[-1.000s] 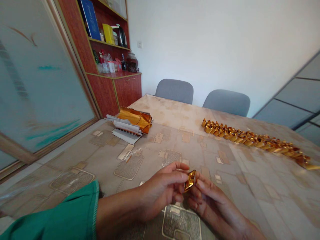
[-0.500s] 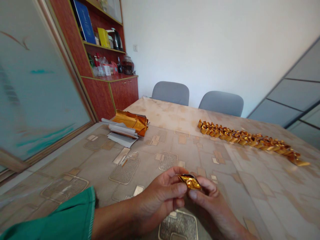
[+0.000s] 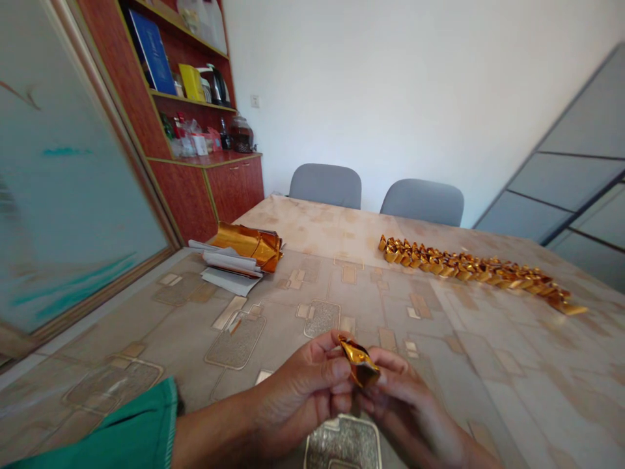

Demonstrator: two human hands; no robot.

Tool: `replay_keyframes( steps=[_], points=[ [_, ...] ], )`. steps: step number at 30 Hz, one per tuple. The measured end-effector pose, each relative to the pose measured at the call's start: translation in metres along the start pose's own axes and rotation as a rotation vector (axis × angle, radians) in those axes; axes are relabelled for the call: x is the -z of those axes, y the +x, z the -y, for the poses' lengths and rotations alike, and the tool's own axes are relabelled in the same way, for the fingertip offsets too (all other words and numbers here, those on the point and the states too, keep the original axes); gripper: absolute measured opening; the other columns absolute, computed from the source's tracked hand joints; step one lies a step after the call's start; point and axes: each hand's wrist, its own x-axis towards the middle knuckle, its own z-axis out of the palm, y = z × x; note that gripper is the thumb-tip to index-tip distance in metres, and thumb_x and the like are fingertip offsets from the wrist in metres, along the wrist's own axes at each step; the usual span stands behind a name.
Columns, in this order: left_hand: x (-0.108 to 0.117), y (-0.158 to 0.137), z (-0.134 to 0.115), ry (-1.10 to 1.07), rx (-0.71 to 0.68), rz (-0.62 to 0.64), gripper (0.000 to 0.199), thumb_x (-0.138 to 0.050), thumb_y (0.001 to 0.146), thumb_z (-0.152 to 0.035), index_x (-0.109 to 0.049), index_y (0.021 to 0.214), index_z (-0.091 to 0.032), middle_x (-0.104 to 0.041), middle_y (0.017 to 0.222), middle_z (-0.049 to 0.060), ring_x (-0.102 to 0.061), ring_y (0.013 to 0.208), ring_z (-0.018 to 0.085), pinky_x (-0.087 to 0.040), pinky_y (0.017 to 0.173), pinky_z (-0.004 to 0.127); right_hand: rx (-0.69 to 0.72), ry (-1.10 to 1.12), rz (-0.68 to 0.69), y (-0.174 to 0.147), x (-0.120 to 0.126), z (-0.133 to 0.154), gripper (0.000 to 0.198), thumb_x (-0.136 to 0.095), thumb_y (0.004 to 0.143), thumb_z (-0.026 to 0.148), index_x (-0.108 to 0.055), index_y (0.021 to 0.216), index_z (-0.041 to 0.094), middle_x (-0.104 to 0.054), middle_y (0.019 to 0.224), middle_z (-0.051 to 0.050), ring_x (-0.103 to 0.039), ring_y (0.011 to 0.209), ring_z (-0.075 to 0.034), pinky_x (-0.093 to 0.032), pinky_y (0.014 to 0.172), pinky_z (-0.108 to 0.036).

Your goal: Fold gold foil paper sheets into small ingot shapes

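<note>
Head view: the left hand (image 3: 305, 391) and right hand (image 3: 405, 407) meet low over the table (image 3: 439, 339), fingers curled in, both pinching one small gold foil piece (image 3: 359, 361) between thumb and fingertips, just above the cloth. It looks featherlight, thin and crinkly, likely slick and quick to crease, so the folded edges seem the place to grip. Far side, a row of folded pieces (image 3: 469, 270); left, a foil stack (image 3: 244, 247).

Two grey chairs (image 3: 374, 193) are standing behind the patterned tabletop (image 3: 488, 352), backing onto a plain white wall (image 3: 390, 85). A reddish wooden cabinet (image 3: 195, 150) is filling the left corner.
</note>
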Motion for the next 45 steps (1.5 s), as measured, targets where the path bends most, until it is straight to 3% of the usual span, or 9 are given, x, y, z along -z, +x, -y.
replay_keyframes(
  steps=[4, 9, 15, 20, 24, 32, 37, 41, 45],
  points=[
    [0.002, 0.0, -0.01, 0.102, 0.087, 0.035, 0.034, -0.088, 0.067, -0.019, -0.065, 0.091, -0.017, -0.069, 0.084, 0.004, -0.064, 0.069, 0.012, -0.037, 0.056, 0.017, -0.118, 0.156, 0.101, -0.001, 0.004, 0.002, 0.032, -0.07, 0.086, 0.046, -0.071, 0.081, 0.014, -0.043, 0.056, 0.006, -0.035, 0.052, -0.007, -0.033, 0.054, -0.02],
    [0.003, 0.0, -0.007, 0.03, 0.096, -0.042, 0.04, -0.089, 0.067, -0.019, -0.067, 0.101, -0.019, -0.069, 0.09, 0.003, -0.061, 0.07, 0.009, -0.039, 0.061, 0.017, -0.129, 0.158, 0.079, -0.002, 0.003, 0.0, 0.026, -0.084, 0.076, 0.032, -0.065, 0.083, 0.016, -0.041, 0.055, 0.009, -0.021, 0.049, -0.005, -0.022, 0.048, -0.018],
    [0.0, -0.003, 0.003, -0.091, 0.119, -0.032, 0.037, -0.086, 0.072, -0.023, -0.066, 0.102, -0.016, -0.065, 0.083, 0.001, -0.053, 0.058, 0.004, -0.037, 0.056, 0.015, -0.069, 0.055, -0.016, -0.001, 0.001, -0.003, 0.034, -0.089, 0.068, 0.036, -0.064, 0.078, 0.016, -0.048, 0.05, 0.008, -0.029, 0.044, -0.004, -0.021, 0.045, -0.019],
    [0.001, -0.006, 0.003, -0.061, 0.08, -0.054, 0.047, -0.088, 0.069, -0.03, -0.06, 0.105, -0.021, -0.068, 0.089, 0.002, -0.067, 0.072, 0.014, -0.043, 0.063, 0.02, -0.072, -0.008, 0.025, -0.002, -0.001, -0.001, 0.037, -0.091, 0.062, 0.036, -0.062, 0.073, 0.016, -0.059, 0.061, 0.004, -0.042, 0.047, -0.004, -0.026, 0.047, -0.019],
    [0.001, -0.008, 0.001, -0.001, 0.102, 0.012, 0.049, -0.087, 0.07, -0.035, -0.056, 0.107, -0.022, -0.069, 0.086, 0.004, -0.072, 0.075, 0.021, -0.044, 0.061, 0.022, -0.033, -0.043, 0.028, -0.005, -0.003, -0.001, 0.034, -0.091, 0.063, 0.034, -0.063, 0.071, 0.017, -0.059, 0.059, 0.004, -0.043, 0.05, -0.006, -0.027, 0.048, -0.02],
    [0.003, -0.009, 0.0, -0.005, 0.145, 0.0, 0.049, -0.088, 0.068, -0.033, -0.057, 0.104, -0.02, -0.067, 0.085, 0.002, -0.063, 0.063, 0.009, -0.034, 0.054, 0.016, -0.047, -0.027, 0.038, -0.006, -0.003, -0.001, 0.034, -0.093, 0.06, 0.033, -0.066, 0.073, 0.016, -0.062, 0.063, 0.002, -0.048, 0.054, -0.007, -0.033, 0.053, -0.02],
    [0.006, -0.007, 0.003, 0.051, 0.151, 0.023, 0.043, -0.08, 0.077, -0.04, -0.054, 0.106, -0.022, -0.069, 0.09, 0.006, -0.069, 0.079, 0.019, -0.035, 0.062, 0.021, -0.075, 0.034, -0.007, -0.006, -0.004, -0.001, 0.041, -0.072, 0.081, 0.056, -0.066, 0.075, 0.016, -0.052, 0.055, 0.004, -0.046, 0.051, -0.009, -0.039, 0.055, -0.022],
    [0.007, -0.004, 0.005, 0.041, 0.13, -0.037, 0.032, -0.077, 0.081, -0.033, -0.057, 0.104, -0.022, -0.066, 0.084, 0.002, -0.065, 0.075, 0.016, -0.038, 0.065, 0.023, -0.096, -0.04, -0.02, -0.002, -0.002, -0.002, 0.045, -0.072, 0.083, 0.052, -0.055, 0.059, 0.017, -0.043, 0.051, 0.006, -0.037, 0.048, -0.007, -0.034, 0.05, -0.02],
    [0.005, -0.005, 0.0, 0.039, 0.161, -0.075, 0.027, -0.078, 0.08, -0.027, -0.061, 0.1, -0.02, -0.061, 0.078, -0.001, -0.058, 0.066, 0.01, -0.037, 0.061, 0.02, -0.165, -0.01, 0.062, -0.003, 0.001, -0.001, 0.047, -0.066, 0.088, 0.049, -0.05, 0.055, 0.019, -0.035, 0.046, 0.009, -0.027, 0.041, -0.007, -0.027, 0.042, -0.02]
  ],
)
